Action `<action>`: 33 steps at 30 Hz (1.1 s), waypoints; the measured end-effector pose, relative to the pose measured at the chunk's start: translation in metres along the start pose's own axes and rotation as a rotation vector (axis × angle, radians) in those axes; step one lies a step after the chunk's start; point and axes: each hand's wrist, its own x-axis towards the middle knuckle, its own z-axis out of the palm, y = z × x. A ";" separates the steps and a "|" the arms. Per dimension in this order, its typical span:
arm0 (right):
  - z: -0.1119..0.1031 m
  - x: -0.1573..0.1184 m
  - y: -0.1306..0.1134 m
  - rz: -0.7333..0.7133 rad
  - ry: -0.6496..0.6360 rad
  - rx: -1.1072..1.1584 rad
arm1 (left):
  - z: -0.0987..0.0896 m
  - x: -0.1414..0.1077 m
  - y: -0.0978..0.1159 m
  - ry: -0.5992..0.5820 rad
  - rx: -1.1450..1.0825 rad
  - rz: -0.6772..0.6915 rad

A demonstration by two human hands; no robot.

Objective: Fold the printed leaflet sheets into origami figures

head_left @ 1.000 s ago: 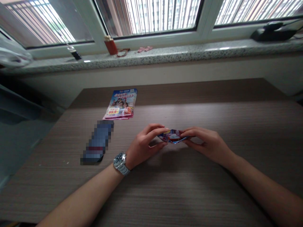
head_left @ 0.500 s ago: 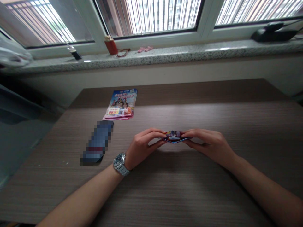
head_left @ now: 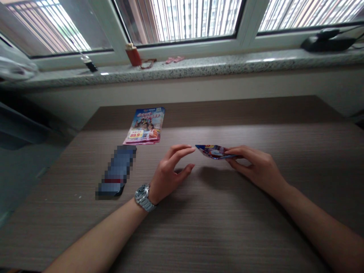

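Note:
A folded, colourful printed flyer (head_left: 213, 151) is held above the table by my right hand (head_left: 253, 165), which pinches its right end between thumb and fingers. Its left corner points free in the air. Just left of that corner, my left hand (head_left: 172, 168) has its thumb and fingers apart and holds nothing. A silver watch (head_left: 144, 197) is on the left wrist. Beyond the left hand lies a stack of flyers (head_left: 146, 125), face up, with a blue top and people printed on it.
A blurred-out dark phone-like object (head_left: 116, 170) lies on the brown table (head_left: 227, 235), left of my left hand. Along the granite windowsill (head_left: 222, 66) are a red lighter-like item (head_left: 133, 57), small pink pieces (head_left: 174, 60) and a black device with cables (head_left: 327, 41).
My left hand has let go of the flyer and opened. The right hand still grips it, and the flyer has risen a little and shifted, with its left end free.

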 end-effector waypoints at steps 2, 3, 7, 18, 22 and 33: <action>-0.004 0.002 0.008 0.038 0.053 -0.077 | -0.001 0.000 0.000 -0.010 0.007 -0.027; -0.006 0.002 0.012 0.055 0.094 -0.123 | 0.000 0.000 -0.001 -0.026 0.006 -0.040; -0.016 0.002 0.035 0.170 0.198 -0.196 | 0.002 -0.002 -0.006 -0.147 0.038 -0.100; -0.039 0.001 0.074 0.270 0.335 -0.481 | 0.004 -0.003 -0.014 -0.306 0.174 -0.117; -0.038 0.001 0.079 0.284 0.352 -0.483 | 0.004 -0.003 -0.014 -0.306 0.179 -0.107; -0.037 0.002 0.080 0.281 0.309 -0.457 | 0.004 -0.004 -0.015 -0.322 0.185 -0.110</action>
